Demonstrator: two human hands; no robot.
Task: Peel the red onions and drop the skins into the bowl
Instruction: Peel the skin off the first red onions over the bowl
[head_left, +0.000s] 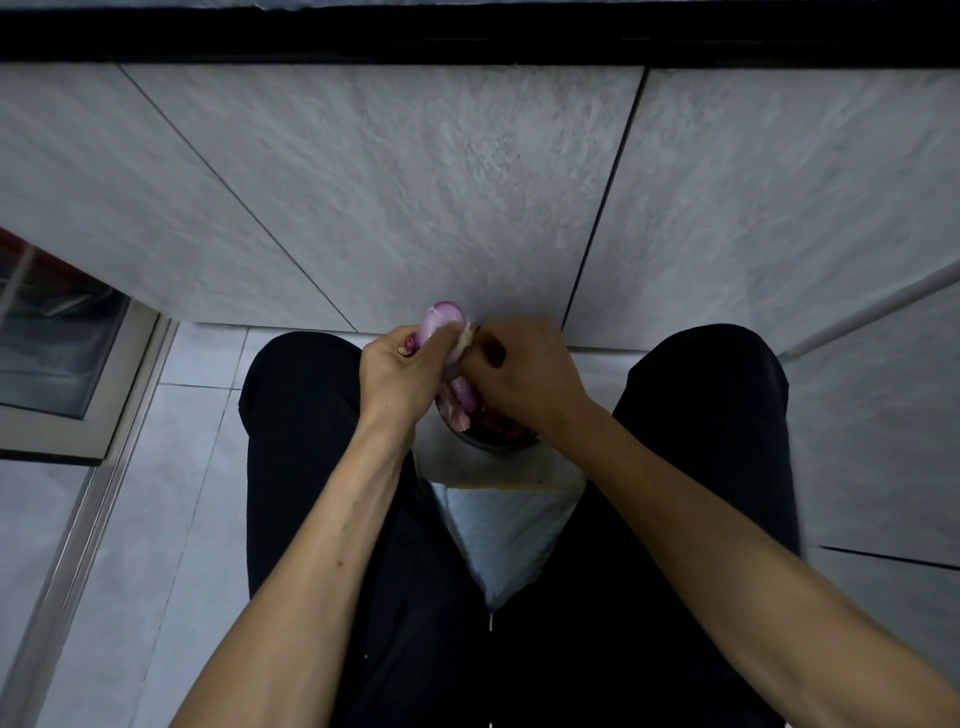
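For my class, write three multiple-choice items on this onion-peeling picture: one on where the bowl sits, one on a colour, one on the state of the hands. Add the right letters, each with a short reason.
1. Where is the bowl?
A. Below the hands, between the knees
B. Far left by the frame
C. On the wall ledge

2. What colour is the peeled onion?
A. Green
B. Pale purple
C. Orange

3. What are the hands doing?
A. Both lie flat on the floor
B. Both hang idle
C. Both grip at the onion

Answers: 1 A, its dark rim shows under the wrists. 2 B, its bare top is pale purple. 3 C, the left hand holds it and the right hand pinches at its skin.
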